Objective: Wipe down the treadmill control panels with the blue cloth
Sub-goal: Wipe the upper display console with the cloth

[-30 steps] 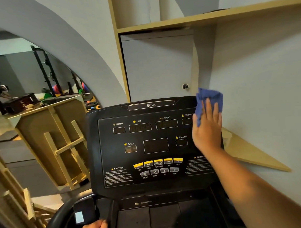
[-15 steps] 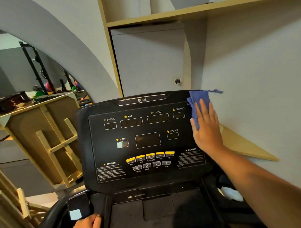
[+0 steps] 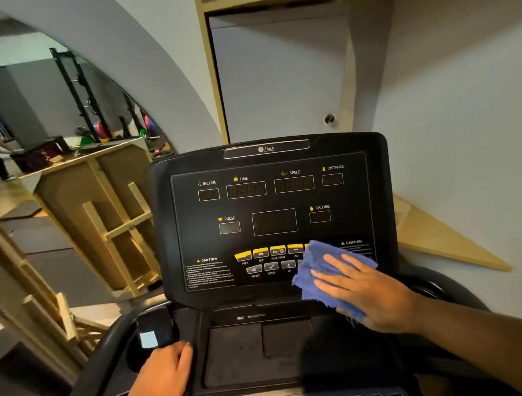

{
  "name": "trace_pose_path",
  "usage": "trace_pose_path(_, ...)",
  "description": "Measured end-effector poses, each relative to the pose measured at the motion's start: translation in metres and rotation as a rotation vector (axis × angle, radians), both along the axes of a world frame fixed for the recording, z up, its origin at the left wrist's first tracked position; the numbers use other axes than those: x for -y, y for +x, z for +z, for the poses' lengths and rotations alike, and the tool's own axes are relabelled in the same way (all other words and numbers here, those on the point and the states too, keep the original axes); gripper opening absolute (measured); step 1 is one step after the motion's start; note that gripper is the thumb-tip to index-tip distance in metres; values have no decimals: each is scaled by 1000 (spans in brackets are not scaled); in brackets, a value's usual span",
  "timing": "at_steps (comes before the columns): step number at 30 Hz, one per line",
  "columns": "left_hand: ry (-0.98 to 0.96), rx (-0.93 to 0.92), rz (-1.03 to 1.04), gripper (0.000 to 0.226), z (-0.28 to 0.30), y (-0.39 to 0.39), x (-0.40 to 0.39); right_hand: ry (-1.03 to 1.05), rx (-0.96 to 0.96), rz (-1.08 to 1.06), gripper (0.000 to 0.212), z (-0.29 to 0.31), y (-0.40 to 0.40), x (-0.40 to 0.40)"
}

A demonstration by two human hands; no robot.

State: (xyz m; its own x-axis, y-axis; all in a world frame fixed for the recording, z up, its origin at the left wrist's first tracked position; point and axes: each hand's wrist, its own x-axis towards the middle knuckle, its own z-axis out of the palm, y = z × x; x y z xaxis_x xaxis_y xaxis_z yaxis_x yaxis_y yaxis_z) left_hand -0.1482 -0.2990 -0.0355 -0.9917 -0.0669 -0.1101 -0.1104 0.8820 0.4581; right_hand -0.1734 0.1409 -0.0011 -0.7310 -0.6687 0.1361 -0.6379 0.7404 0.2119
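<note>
Head view: a person's right hand (image 3: 372, 291), fingers stretched flat, presses the blue cloth (image 3: 318, 273) against the lower right of the black treadmill control panel (image 3: 272, 215), covering the end of the yellow button row (image 3: 267, 252) at centre frame. At lower left, the left hand (image 3: 162, 376) curls over the edge of the console tray (image 3: 244, 352); what it grasps is unclear. A wooden frame (image 3: 112, 220) stands at left.

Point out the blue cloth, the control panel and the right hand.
blue cloth (image 3: 311, 271): head view, its bare upper left part.
control panel (image 3: 274, 222): head view, its dark centre screen.
right hand (image 3: 372, 294): head view, its back.
</note>
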Motion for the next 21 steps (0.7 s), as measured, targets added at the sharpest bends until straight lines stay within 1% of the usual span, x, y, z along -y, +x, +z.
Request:
trace_pose_path(3, 0, 2, 2, 36, -2, 2, 2, 107, 73, 142, 54, 17, -19, 33)
trace_pose_path(6, -2, 11, 11, 37, -1, 2, 1, 145, 52, 275, 56, 23, -38, 83)
trace_pose_path(10, 9, -12, 11, 38, 1, 4, 1, 91, -25, 371, 53, 20, -57, 156)
trace_pose_path(14, 15, -41, -22, 43, 2, 5, 0, 49, -66, 390, 51, 16, -64, 209)
trace_pose_path(17, 8, -63, -23, 44, -2, 6, 3, 35, -71, 380, 50, 13, -63, 209)
trace_pose_path(21, 8, -97, -31, 44, -2, 7, 4, 59, -70, 317, 52, 16, -53, 145)
